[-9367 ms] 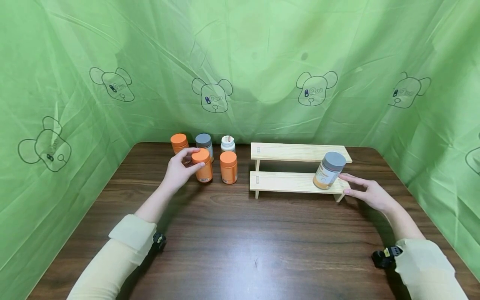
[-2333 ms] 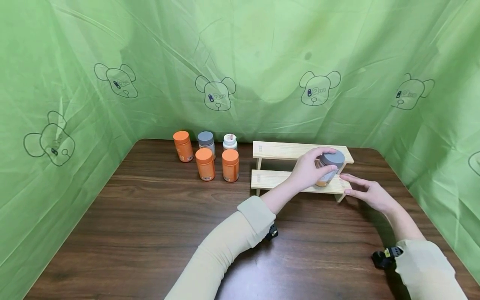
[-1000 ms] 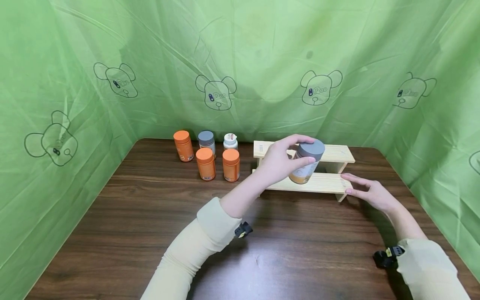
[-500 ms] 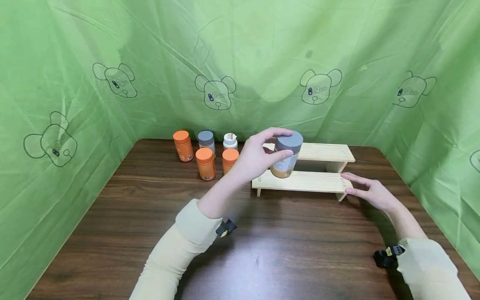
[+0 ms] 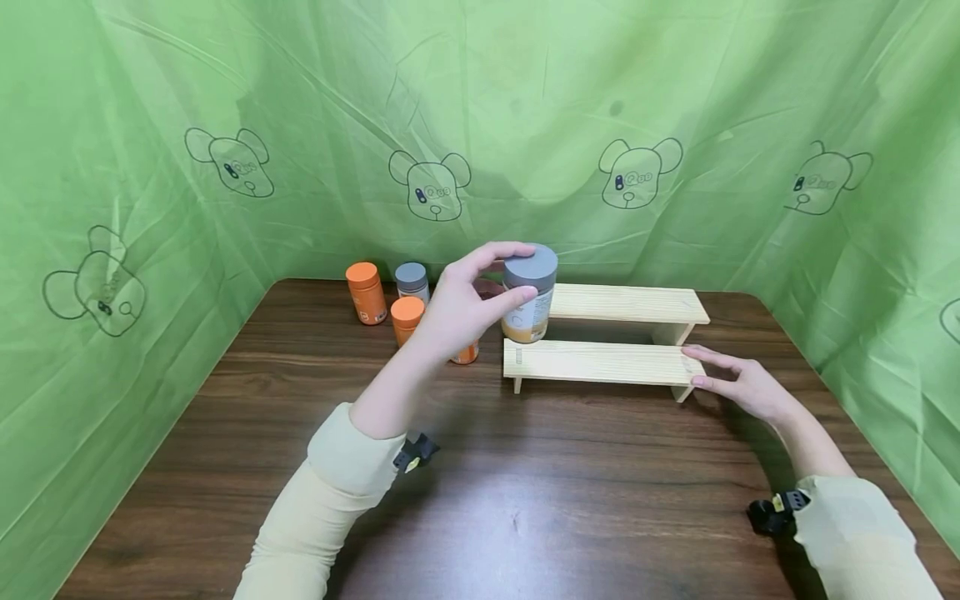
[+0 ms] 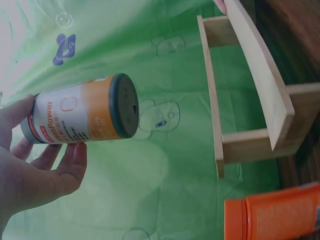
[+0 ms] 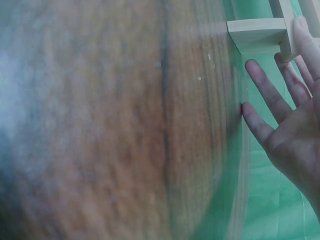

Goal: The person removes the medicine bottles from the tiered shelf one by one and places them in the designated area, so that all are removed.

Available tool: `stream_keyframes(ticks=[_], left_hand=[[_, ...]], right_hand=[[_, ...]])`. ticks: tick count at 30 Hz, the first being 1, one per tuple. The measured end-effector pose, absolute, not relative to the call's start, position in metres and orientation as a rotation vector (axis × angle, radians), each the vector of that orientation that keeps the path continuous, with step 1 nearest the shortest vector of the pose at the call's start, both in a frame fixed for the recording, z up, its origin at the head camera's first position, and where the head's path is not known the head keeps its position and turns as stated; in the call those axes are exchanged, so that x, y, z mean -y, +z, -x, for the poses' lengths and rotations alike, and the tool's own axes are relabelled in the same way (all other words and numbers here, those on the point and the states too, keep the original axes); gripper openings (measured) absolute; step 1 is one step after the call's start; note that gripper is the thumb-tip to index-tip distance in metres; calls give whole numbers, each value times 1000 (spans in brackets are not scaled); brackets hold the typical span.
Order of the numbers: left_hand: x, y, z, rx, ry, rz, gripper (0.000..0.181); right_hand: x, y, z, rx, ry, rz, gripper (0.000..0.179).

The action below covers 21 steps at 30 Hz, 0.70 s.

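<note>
My left hand [image 5: 461, 304] grips a supplement bottle [image 5: 529, 312] by its grey lid, thumb in front and fingers behind. The bottle is raised off the shelf, overlapping the left end of the two-step wooden shelf [image 5: 600, 363] in the head view. Its white and orange label and dark base show in the left wrist view [image 6: 75, 112]. My right hand [image 5: 750, 390] holds the right end of the lower step between thumb and forefinger. In the right wrist view the other fingers of the right hand [image 7: 300, 125] spread out below the shelf's end.
Left of the shelf on the brown table [image 5: 525, 483] stand an orange bottle [image 5: 366, 293], another orange bottle [image 5: 406, 319], a grey-lidded bottle [image 5: 412, 280] and a third orange bottle [image 5: 466, 353], partly hidden by my left hand. A green curtain [image 5: 525, 100] surrounds the table.
My left hand left the orange bottles, took the grey-lidded bottle from the lower step's right end, and carried it up and leftward. The right hand stays at the shelf's end.
</note>
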<state>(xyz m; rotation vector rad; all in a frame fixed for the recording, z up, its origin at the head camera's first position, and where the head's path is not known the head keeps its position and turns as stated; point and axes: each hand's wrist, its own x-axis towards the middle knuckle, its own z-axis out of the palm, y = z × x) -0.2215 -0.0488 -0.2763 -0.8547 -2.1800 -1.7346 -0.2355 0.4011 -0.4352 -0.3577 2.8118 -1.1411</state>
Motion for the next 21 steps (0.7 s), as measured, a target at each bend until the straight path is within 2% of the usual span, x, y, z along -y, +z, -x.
stream_keyframes(ticks=[14,21], left_hand=[[92,-277,214,2115,-1663,854,42],[116,-282,210,2124,-1610,785,42]], right_hand=[[-402,-436,239,-2807,-1156,292,53],[-402,-438,237,-2844,-1099,367,54]])
